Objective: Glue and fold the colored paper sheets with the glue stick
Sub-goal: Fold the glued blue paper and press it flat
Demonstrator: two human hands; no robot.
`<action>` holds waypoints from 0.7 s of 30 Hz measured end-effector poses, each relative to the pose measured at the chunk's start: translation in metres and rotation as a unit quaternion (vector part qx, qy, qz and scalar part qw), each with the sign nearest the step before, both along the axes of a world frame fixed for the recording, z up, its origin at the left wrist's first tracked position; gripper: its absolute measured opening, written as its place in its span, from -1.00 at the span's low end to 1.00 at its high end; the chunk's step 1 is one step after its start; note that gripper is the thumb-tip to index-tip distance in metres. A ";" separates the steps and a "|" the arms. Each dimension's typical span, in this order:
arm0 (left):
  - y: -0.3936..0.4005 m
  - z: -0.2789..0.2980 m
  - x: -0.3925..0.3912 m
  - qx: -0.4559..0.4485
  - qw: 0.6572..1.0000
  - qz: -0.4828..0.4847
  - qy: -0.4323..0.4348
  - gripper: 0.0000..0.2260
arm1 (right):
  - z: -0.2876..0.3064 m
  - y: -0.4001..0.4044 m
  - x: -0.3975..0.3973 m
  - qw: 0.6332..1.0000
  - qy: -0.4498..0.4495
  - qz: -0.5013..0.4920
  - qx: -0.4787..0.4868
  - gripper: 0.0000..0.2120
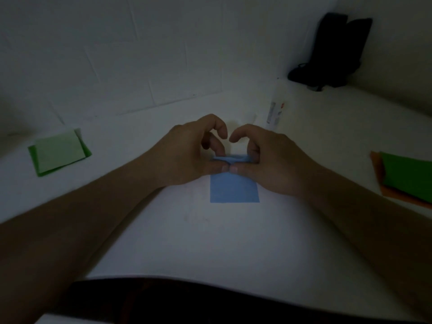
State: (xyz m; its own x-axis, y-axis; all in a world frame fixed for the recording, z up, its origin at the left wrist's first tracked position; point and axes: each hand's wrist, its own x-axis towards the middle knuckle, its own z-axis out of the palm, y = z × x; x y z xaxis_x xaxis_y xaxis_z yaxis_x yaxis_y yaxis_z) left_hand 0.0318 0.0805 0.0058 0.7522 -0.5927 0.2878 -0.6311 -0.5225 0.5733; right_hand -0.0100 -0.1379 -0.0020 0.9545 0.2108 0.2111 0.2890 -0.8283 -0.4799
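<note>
A blue paper sheet (234,189) lies on the white table (210,242) in the middle. Its far edge is lifted and curled toward me. My left hand (189,153) and my right hand (268,157) pinch that far edge side by side, thumbs touching at the fold, fingers curled behind it. A white glue stick (275,106) stands upright just beyond my right hand. Folded pale-green and green sheets (58,152) lie at the left. A green sheet (409,176) rests on an orange sheet (376,169) at the right edge.
A dark object (334,52) stands in the far right corner against the wall. A white tiled wall (117,54) runs behind the table. The table's near edge (163,277) is close to my body.
</note>
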 end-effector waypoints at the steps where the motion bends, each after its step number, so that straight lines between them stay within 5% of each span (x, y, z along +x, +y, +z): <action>1: 0.000 0.000 0.000 -0.001 1.000 -0.001 -0.003 -0.52 | 0.000 0.000 0.000 1.000 0.000 0.001 -0.003 -0.61; 8: 0.009 0.001 0.006 0.013 0.999 0.044 -0.009 -0.53 | 0.003 -0.010 0.003 0.999 0.023 -0.031 0.000 -0.79; 21: 0.002 -0.002 0.008 0.005 0.999 0.036 -0.036 -0.57 | 0.001 -0.003 0.004 0.999 -0.004 -0.041 -0.002 -0.72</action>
State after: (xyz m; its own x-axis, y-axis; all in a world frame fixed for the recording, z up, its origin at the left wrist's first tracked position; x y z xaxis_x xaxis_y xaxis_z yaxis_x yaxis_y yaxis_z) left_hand 0.0397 0.0824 0.0036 0.7704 -0.5412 0.3370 -0.6311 -0.5728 0.5230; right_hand -0.0056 -0.1413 -0.0013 0.9666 0.1335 0.2188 0.2249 -0.8512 -0.4742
